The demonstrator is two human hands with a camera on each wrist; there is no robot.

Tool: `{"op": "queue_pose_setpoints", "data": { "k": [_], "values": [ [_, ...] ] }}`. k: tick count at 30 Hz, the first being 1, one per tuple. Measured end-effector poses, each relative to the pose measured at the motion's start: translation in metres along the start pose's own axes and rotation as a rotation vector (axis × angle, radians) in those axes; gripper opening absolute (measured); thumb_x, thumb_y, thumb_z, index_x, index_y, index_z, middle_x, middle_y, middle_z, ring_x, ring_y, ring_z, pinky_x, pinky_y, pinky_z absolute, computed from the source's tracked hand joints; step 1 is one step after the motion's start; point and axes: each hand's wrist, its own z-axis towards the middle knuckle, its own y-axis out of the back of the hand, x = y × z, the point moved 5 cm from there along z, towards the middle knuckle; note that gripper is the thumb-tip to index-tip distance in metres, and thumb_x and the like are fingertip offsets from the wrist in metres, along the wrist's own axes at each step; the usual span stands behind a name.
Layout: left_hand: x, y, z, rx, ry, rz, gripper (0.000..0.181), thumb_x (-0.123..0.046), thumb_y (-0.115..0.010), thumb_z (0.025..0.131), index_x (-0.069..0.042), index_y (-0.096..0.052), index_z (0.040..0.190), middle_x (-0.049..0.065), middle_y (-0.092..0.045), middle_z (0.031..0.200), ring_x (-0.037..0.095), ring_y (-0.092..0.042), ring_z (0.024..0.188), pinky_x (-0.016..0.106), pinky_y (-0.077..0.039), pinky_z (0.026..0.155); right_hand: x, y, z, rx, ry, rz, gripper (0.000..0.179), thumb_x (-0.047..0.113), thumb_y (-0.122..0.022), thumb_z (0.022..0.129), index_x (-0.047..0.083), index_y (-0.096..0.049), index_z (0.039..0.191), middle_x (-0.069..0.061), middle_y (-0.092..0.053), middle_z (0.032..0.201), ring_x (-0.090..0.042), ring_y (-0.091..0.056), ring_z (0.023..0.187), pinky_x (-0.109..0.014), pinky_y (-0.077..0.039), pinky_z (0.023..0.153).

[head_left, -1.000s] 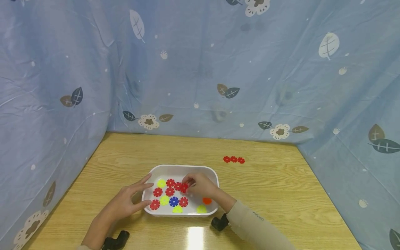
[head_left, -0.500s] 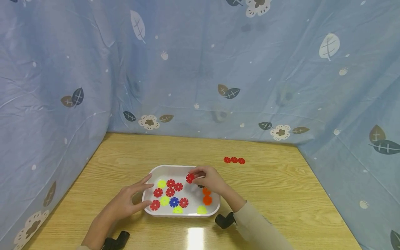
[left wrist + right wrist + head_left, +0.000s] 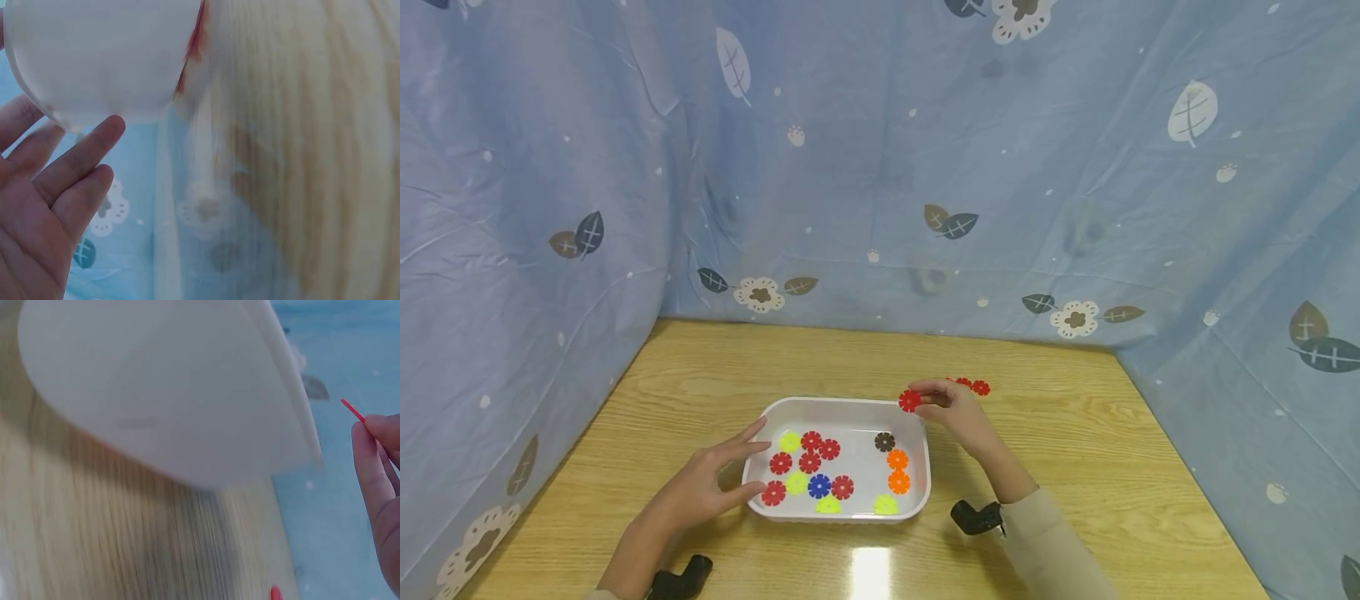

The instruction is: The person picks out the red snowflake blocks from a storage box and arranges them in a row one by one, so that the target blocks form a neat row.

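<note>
I see the right hand [image 3: 958,421] pinching a red disc [image 3: 909,401] by its edge at the white tray's [image 3: 861,454] two o'clock corner; so slim a hold could slip. The left hand [image 3: 707,479], loosely spread at nine o'clock, might not stop a knocked tray sliding.

Right hand [image 3: 957,419]: moved to right of lower centre
Red notched round disc [image 3: 909,401]: went along
Dark-brown notched disc [image 3: 884,442]: became uncovered
</note>
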Motion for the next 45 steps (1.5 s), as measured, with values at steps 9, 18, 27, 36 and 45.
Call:
{"op": "queue_pose_setpoints", "data": {
  "k": [9,18,27,36,45],
  "values": [
    [0.0,0.0,-0.001,0.004,0.019,0.002,0.05,-0.039,-0.071,0.083,-0.014,-0.062,0.126,0.003,-0.04,0.15,0.031,-0.046,0.129,0.055,-0.046,0.097,-0.029,0.043,-0.002,-0.13,-0.067,0.076,0.04,0.001,-0.064,0.086,-0.007,-0.055,0.124,-0.025,-0.058,0.122,-0.01,-0.061,0.097,-0.016,-0.053,0.081],
    [0.0,0.0,-0.002,0.006,0.027,-0.005,0.05,-0.039,-0.07,0.084,-0.014,-0.061,0.127,0.003,-0.04,0.15,0.031,-0.046,0.13,0.055,-0.045,0.097,-0.071,0.084,-0.007,-0.295,-0.142,0.056,0.041,0.004,-0.062,0.089,-0.005,-0.052,0.128,-0.014,-0.057,0.124,0.003,-0.056,0.096,-0.011,-0.05,0.082],
    [-0.002,0.0,-0.002,0.004,0.017,-0.007,0.05,-0.038,-0.071,0.084,-0.013,-0.061,0.126,0.004,-0.041,0.149,0.031,-0.047,0.129,0.055,-0.046,0.097,-0.094,0.114,-0.011,-0.419,-0.261,0.122,0.043,0.004,-0.057,0.092,-0.003,-0.047,0.134,0.006,-0.056,0.11,0.0,-0.051,0.098,-0.011,-0.05,0.082],
    [-0.002,0.001,-0.001,0.002,0.011,-0.013,0.05,-0.037,-0.071,0.084,-0.012,-0.061,0.126,0.006,-0.04,0.149,0.032,-0.046,0.129,0.055,-0.045,0.097,-0.106,0.126,-0.005,-0.466,-0.278,0.092,0.043,0.003,-0.055,0.093,-0.005,-0.047,0.135,-0.015,-0.051,0.131,0.002,-0.051,0.098,-0.006,-0.047,0.076],
    [-0.001,-0.001,-0.001,0.007,0.02,-0.006,0.049,-0.036,-0.07,0.084,-0.014,-0.061,0.126,0.005,-0.04,0.15,0.033,-0.046,0.129,0.057,-0.044,0.097,-0.115,0.128,-0.001,-0.475,-0.346,-0.058,0.04,0.005,-0.055,0.093,0.0,-0.051,0.133,-0.021,-0.051,0.134,-0.013,-0.05,0.108,-0.005,-0.04,0.07]
  ]
}}
